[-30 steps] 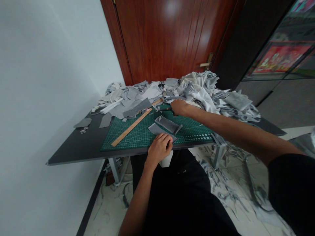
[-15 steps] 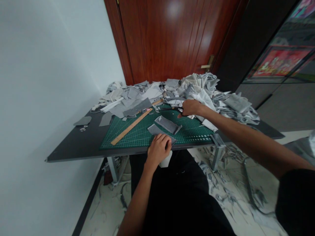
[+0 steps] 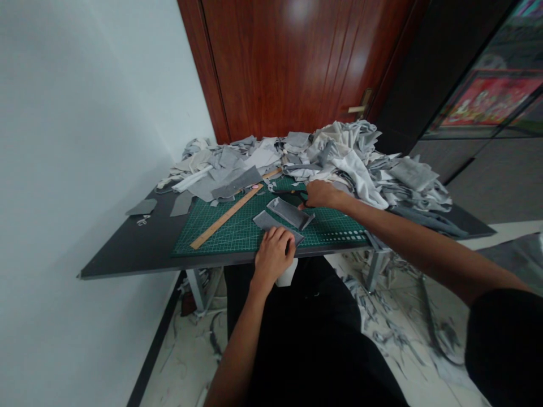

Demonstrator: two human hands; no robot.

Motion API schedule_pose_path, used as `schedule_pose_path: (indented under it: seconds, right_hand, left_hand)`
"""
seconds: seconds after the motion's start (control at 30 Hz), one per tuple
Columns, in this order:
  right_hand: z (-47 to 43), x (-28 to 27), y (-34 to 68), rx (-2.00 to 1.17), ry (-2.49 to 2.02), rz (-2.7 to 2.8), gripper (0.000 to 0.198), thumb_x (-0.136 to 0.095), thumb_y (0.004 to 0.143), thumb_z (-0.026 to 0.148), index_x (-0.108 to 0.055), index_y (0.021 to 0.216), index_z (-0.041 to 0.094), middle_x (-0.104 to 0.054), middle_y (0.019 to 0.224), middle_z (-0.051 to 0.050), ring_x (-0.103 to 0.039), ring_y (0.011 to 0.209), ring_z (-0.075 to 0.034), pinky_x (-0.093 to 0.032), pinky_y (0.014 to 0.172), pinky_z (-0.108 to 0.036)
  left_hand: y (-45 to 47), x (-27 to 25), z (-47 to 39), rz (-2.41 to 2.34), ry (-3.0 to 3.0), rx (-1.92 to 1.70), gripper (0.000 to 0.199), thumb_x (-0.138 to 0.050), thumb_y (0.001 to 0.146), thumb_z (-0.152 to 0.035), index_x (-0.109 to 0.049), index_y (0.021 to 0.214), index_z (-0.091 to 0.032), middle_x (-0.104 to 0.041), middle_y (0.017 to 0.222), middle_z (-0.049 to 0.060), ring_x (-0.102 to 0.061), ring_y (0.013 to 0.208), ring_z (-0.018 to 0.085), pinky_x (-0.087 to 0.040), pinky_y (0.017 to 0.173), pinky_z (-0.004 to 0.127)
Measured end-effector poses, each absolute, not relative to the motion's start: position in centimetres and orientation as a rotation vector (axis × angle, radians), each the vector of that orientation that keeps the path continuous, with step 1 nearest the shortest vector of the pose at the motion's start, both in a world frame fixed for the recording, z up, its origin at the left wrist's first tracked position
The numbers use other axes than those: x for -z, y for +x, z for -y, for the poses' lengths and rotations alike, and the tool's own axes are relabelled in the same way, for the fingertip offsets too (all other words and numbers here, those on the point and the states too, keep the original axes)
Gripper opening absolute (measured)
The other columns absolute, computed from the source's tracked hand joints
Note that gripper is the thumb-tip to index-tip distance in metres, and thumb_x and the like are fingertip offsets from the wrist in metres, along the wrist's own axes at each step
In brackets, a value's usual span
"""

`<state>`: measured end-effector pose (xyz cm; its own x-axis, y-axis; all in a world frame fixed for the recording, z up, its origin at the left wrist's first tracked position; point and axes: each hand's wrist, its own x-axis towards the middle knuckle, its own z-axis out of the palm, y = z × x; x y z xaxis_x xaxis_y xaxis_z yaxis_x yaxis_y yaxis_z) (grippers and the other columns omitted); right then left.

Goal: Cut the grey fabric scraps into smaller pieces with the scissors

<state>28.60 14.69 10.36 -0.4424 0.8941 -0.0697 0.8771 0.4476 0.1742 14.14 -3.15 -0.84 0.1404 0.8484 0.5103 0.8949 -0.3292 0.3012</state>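
My left hand is closed over a grey fabric piece at the front edge of the green cutting mat. A pale flap hangs below its fingers, over the table edge. Black scissors are in my right hand, which is closed around their handles above the far part of the mat. The blades point left. Between the two hands lies a grey fabric piece with turned-up edges. A wooden ruler rests diagonally on the mat, left of both hands.
Heaped grey and white fabric scraps line the back of the dark table. Flat grey pieces sit at the left. Behind stands a wooden door; a white wall borders the left. Scraps litter the floor.
My right hand has moved a little left and nearer to me with the scissors. The left hand stays in place on the grey fabric piece.
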Motion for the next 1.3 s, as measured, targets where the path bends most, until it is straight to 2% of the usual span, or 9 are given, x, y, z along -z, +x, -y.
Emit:
schedule_pose_path:
  seconds: [0.3,0.5,0.77,0.9,1.07,1.3]
  right_hand:
    - [-13.5,-9.2,28.2,-0.214,1.633,-2.578,0.074,-0.081,0.086,0.058,-0.07,0.132,0.001,-0.069,0.13,-0.032,-0.069,0.122,-0.041,-0.056,0.1,-0.042]
    - [-13.4,-8.4,28.4,-0.234,1.644,-2.589,0.066,-0.077,0.09,0.054,-0.07,0.13,0.002,-0.07,0.125,-0.032,-0.069,0.122,-0.041,-0.056,0.1,-0.041]
    - [-13.3,-7.4,28.4,-0.177,1.6,-2.644,0.044,-0.068,0.098,0.033,-0.069,0.13,0.004,-0.071,0.126,-0.03,-0.068,0.124,-0.036,-0.052,0.104,-0.036]
    - [-13.5,-7.1,28.9,-0.142,1.648,-2.624,0.046,-0.065,0.099,0.039,-0.07,0.129,0.004,-0.071,0.124,-0.029,-0.069,0.124,-0.037,-0.053,0.101,-0.035]
    - [-14.2,-7.3,30.2,-0.144,1.686,-2.563,0.063,-0.07,0.094,0.051,-0.069,0.133,0.002,-0.072,0.122,-0.03,-0.07,0.122,-0.039,-0.056,0.098,-0.038]
    - [-14.5,-7.3,31.1,-0.108,1.73,-2.495,0.066,-0.07,0.092,0.06,-0.072,0.13,0.006,-0.073,0.124,-0.028,-0.07,0.121,-0.037,-0.055,0.095,-0.035]
  left_hand:
    - [14.0,0.9,3.4,1.754,-2.315,0.944,0.013,-0.054,0.103,-0.02,-0.059,0.091,-0.023,-0.067,0.099,0.004,-0.058,0.102,0.024,-0.047,0.094,0.041]
    - [14.0,1.0,3.2,1.757,-2.311,0.944,0.014,-0.053,0.103,-0.02,-0.059,0.091,-0.023,-0.067,0.1,0.004,-0.058,0.102,0.024,-0.047,0.093,0.041]
    - [14.0,0.9,3.3,1.759,-2.312,0.944,0.015,-0.052,0.103,-0.02,-0.059,0.09,-0.024,-0.067,0.099,0.004,-0.058,0.103,0.025,-0.047,0.093,0.042]
    - [14.0,0.8,3.3,1.768,-2.321,0.935,0.015,-0.052,0.103,-0.021,-0.06,0.091,-0.024,-0.067,0.1,0.005,-0.059,0.103,0.025,-0.047,0.094,0.042]
    - [14.1,0.8,3.3,1.781,-2.322,0.925,0.015,-0.052,0.104,-0.022,-0.06,0.091,-0.023,-0.067,0.1,0.005,-0.058,0.103,0.025,-0.047,0.094,0.042]
    - [14.1,0.8,3.3,1.771,-2.327,0.937,0.014,-0.053,0.103,-0.021,-0.059,0.09,-0.023,-0.067,0.099,0.004,-0.058,0.103,0.024,-0.047,0.094,0.041]
